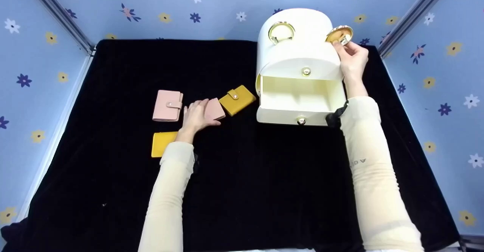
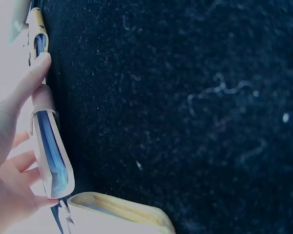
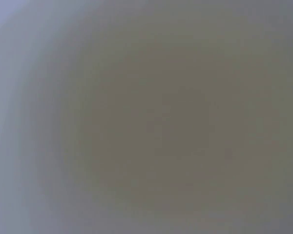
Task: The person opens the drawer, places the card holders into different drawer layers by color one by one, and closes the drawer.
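My left hand [image 1: 196,115] grips a small pink wallet [image 1: 214,109] on the black cloth, its thumb along one side and fingers on the other. In the left wrist view, blue inner sleeves show at the open edge of this wallet [image 2: 53,151]. At the top right of a white drawer box [image 1: 298,47], my right hand [image 1: 353,59] pinches a round gold piece [image 1: 339,35] with a bumpy rim. A second gold ring-shaped piece [image 1: 281,33] is on the box's top. Only a brown-grey blur fills the right wrist view.
The box's lower drawer [image 1: 301,119] is pulled out; the upper drawer [image 1: 306,70] is closed. A mustard wallet [image 1: 238,100] lies right of my left hand, another pink wallet [image 1: 167,105] left of it. A yellow wallet [image 1: 162,143] lies partly behind my left forearm. Flowered walls [image 1: 211,10] surround the cloth.
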A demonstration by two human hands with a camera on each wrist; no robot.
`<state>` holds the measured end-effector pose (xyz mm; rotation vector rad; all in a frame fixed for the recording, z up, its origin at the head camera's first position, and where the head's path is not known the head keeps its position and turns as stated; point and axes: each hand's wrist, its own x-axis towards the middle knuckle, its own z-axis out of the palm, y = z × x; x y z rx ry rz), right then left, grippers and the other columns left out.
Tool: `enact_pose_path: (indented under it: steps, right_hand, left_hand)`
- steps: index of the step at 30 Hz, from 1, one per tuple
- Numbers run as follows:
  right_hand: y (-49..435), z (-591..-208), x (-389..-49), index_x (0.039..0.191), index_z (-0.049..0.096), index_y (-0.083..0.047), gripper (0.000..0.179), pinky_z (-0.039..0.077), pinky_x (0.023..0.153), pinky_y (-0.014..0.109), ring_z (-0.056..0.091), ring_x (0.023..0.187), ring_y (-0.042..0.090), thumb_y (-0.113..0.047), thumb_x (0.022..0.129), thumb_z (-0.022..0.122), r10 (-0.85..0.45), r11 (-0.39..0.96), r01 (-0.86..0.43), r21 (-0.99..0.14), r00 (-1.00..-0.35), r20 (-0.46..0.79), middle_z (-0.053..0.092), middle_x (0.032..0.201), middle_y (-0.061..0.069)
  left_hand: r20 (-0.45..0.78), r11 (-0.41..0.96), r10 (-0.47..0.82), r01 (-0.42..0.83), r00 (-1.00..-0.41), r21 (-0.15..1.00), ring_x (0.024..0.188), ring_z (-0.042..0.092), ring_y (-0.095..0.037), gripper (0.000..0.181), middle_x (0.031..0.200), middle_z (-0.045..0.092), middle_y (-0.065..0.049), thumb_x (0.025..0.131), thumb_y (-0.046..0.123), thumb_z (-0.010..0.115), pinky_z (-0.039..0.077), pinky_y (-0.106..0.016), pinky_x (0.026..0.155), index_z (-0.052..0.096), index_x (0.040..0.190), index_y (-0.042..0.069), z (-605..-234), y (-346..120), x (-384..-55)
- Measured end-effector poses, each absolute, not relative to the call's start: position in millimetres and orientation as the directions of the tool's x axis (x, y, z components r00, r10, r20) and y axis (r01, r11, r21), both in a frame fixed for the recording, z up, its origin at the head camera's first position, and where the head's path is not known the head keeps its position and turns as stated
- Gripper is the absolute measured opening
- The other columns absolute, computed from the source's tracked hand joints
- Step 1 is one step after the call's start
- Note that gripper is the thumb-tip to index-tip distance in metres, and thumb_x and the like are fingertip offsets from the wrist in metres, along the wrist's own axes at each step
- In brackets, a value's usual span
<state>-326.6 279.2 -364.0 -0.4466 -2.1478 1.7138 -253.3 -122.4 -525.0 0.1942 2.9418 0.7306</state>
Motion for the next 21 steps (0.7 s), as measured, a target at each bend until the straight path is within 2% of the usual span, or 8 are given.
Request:
enact_pose_path:
  steps: [9, 21]
  right_hand:
    - [278, -363, -326, 0.096, 0.07, -0.009, 0.029, 0.046, 0.066, 0.02, 0.06, 0.071, 0.011, -0.026, 0.073, 0.073, 0.457, 0.214, 0.033, -0.976, -0.886, 0.07, 0.066, 0.078, -0.002]
    - [279, -364, -327, 0.096, 0.07, -0.009, 0.029, 0.045, 0.064, 0.019, 0.059, 0.069, 0.01, -0.026, 0.072, 0.073, 0.461, 0.226, 0.022, -0.974, -0.883, 0.087, 0.065, 0.075, -0.004]
  left_hand:
    - [-0.028, 0.873, 0.116, 0.088, -0.993, 0.48, 0.115, 0.038, -0.033, 0.082, 0.126, 0.044, -0.018, 0.061, 0.034, 0.077, 0.023, -0.054, 0.096, 0.043, 0.13, 0.006, -524, -122, -252]
    - [0.053, 0.854, 0.089, 0.104, -0.995, 0.511, 0.108, 0.042, -0.029, 0.078, 0.122, 0.049, -0.014, 0.056, 0.03, 0.073, 0.031, -0.045, 0.085, 0.048, 0.127, 0.007, -506, -112, -244]
